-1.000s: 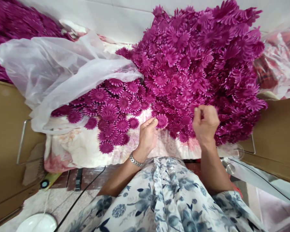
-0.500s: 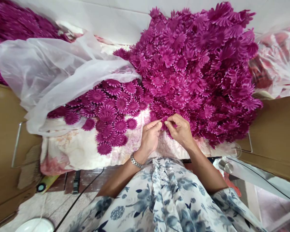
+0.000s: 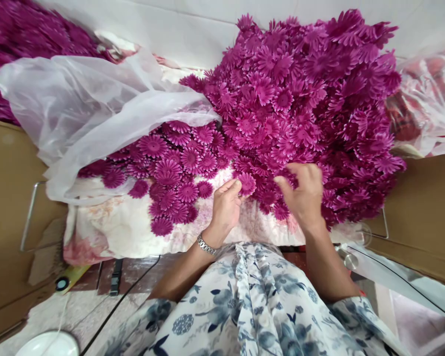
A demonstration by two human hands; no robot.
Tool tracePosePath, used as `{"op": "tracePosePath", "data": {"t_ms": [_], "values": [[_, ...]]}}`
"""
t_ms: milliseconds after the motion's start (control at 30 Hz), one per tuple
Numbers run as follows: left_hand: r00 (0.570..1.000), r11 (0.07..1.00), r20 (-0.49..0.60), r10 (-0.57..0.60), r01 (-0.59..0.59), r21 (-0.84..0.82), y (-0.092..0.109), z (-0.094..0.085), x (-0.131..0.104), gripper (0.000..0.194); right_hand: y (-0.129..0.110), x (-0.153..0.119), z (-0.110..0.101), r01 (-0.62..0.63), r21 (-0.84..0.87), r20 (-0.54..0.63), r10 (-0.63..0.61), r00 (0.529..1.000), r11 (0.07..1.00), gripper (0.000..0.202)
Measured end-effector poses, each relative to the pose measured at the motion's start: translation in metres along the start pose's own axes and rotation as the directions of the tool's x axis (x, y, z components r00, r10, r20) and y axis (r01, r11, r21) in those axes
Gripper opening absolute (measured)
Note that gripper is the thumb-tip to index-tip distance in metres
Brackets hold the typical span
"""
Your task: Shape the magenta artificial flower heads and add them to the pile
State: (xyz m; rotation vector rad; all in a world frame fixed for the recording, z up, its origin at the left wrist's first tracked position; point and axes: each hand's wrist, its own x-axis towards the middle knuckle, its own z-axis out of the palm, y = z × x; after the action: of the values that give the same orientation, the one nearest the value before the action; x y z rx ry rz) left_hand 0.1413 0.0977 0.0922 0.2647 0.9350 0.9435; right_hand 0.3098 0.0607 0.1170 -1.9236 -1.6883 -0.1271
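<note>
Between the thumb and fingers of my left hand (image 3: 225, 201) is pinched a magenta artificial flower (image 3: 246, 184) with a ring of narrow petals. My right hand (image 3: 304, 193) is apart from it, a little to the right, over the front of a tall heap of the same flowers (image 3: 300, 99). Its thumb and fingers are spread and somewhat blurred, and I see nothing between them. More flattened flowers (image 3: 168, 173) lie left of my left hand, partly under a white translucent plastic bag (image 3: 104, 109).
A pale floral cloth (image 3: 122, 222) covers the work surface. Cardboard boxes stand left (image 3: 15, 207) and right (image 3: 426, 207). A clear plastic bag with red contents (image 3: 426, 99) lies at the back right. Another magenta pile (image 3: 37, 44) is at the far left.
My right hand has let go near the left fingers, moved right and spread its fingers. The flower in my left hand now faces up in plain view.
</note>
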Motion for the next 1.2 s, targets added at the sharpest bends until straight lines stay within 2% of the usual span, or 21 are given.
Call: {"op": "tracePosePath", "data": {"t_ms": [100,167,267,433,533,600,733,867,967,1033,1100,1167,1200], "values": [[0.998,0.999,0.042,-0.044,0.043,0.027,-0.006,0.005,-0.004,0.021,-0.025,-0.009,0.019,0.036,0.317,0.181,-0.098,0.979,0.948,0.013],[0.997,0.998,0.06,-0.044,0.041,0.048,-0.008,0.005,-0.006,0.021,-0.034,-0.012,0.028,-0.003,0.403,0.219,-0.094,0.971,0.915,0.011],[0.998,0.997,0.051,-0.021,0.017,0.081,-0.009,0.001,-0.007,0.019,-0.035,-0.014,0.031,-0.022,0.427,0.196,-0.069,0.978,0.904,0.009],[0.999,0.998,-0.039,-0.019,0.021,0.063,-0.007,0.002,-0.006,0.016,-0.038,-0.013,0.024,-0.005,0.428,0.144,-0.062,0.988,0.904,0.009],[0.999,0.999,-0.047,-0.005,0.008,0.05,-0.007,0.003,-0.005,0.015,-0.041,-0.013,0.023,-0.034,0.465,0.136,-0.034,0.99,0.885,0.009],[0.999,0.997,-0.039,0.01,-0.008,0.07,-0.007,0.002,-0.004,0.014,-0.042,-0.013,0.022,-0.007,0.449,0.121,-0.053,0.991,0.894,0.01],[0.998,0.987,0.056,0.035,-0.044,0.156,-0.006,0.002,-0.002,0.011,-0.038,-0.011,0.022,0.094,0.355,0.145,-0.154,0.977,0.93,0.013],[0.989,0.965,0.071,0.128,-0.141,0.221,-0.008,0.001,-0.001,0.006,-0.036,-0.011,0.021,0.09,0.389,0.211,-0.184,0.96,0.917,0.013],[0.989,0.977,0.057,0.135,-0.143,0.159,-0.008,0.0,0.001,0.006,-0.036,-0.01,0.021,-0.005,0.463,0.221,-0.11,0.969,0.886,0.006],[0.987,0.98,0.076,0.141,-0.15,0.133,-0.006,-0.002,0.002,0.008,-0.035,-0.009,0.021,-0.143,0.557,0.268,-0.014,0.963,0.818,0.018],[0.981,0.973,0.109,0.16,-0.175,0.148,-0.005,-0.003,0.003,0.011,-0.033,-0.009,0.022,-0.328,0.656,0.39,0.066,0.918,0.68,0.031],[0.977,0.964,0.13,0.17,-0.193,0.184,-0.005,-0.005,0.002,0.01,-0.031,-0.009,0.024,-0.479,0.695,0.505,0.112,0.856,0.536,0.024],[0.976,0.96,0.133,0.171,-0.196,0.202,-0.005,-0.005,0.002,0.009,-0.031,-0.01,0.025,-0.516,0.698,0.527,0.133,0.84,0.497,0.019]]}}
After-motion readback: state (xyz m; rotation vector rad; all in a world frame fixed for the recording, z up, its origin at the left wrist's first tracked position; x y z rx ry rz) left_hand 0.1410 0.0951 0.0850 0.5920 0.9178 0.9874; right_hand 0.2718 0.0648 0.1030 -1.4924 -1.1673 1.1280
